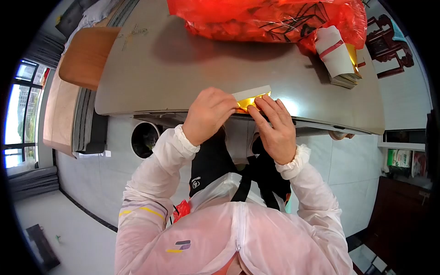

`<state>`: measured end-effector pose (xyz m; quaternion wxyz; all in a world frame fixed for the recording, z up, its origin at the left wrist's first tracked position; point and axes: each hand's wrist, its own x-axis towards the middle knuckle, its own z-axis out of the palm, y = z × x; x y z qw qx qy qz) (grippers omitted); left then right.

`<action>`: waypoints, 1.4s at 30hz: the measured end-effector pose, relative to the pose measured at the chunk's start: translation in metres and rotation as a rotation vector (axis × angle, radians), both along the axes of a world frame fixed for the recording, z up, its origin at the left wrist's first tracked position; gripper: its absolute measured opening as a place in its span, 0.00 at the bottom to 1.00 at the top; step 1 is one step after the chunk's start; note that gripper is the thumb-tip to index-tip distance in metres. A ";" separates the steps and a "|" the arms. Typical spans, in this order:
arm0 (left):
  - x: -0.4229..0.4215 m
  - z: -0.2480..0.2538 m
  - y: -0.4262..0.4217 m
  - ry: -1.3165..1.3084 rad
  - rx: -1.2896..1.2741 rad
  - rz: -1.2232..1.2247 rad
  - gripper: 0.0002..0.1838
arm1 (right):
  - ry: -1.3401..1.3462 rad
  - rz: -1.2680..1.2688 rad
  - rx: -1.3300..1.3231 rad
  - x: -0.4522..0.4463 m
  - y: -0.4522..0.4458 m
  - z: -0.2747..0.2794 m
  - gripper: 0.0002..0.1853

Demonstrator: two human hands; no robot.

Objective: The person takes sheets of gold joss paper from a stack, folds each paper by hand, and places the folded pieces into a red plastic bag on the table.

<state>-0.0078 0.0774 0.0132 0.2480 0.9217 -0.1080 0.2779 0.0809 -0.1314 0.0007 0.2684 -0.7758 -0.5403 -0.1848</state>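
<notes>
A sheet of gold foil paper (pixel 248 101) with a white strip along its far side lies at the near edge of the table. My left hand (pixel 206 114) is closed, its thumb and fingers pinching the left end of the paper. The fingers of my right hand (pixel 278 130) reach forward and press on the paper's right part, with the thumb side turned toward the middle. Part of the sheet is hidden beneath my fingers.
A red plastic bag (pixel 256 23) stands at the table's far side. To its right is a bundle of white and gold paper (pixel 337 55). A brown chair (pixel 87 57) touches the table's left side. A bin (pixel 145 139) stands on the floor below the table (pixel 192 73).
</notes>
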 end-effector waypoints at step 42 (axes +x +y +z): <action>0.050 0.038 0.004 0.529 0.091 0.129 0.13 | 0.166 0.136 0.009 0.049 0.023 0.028 0.16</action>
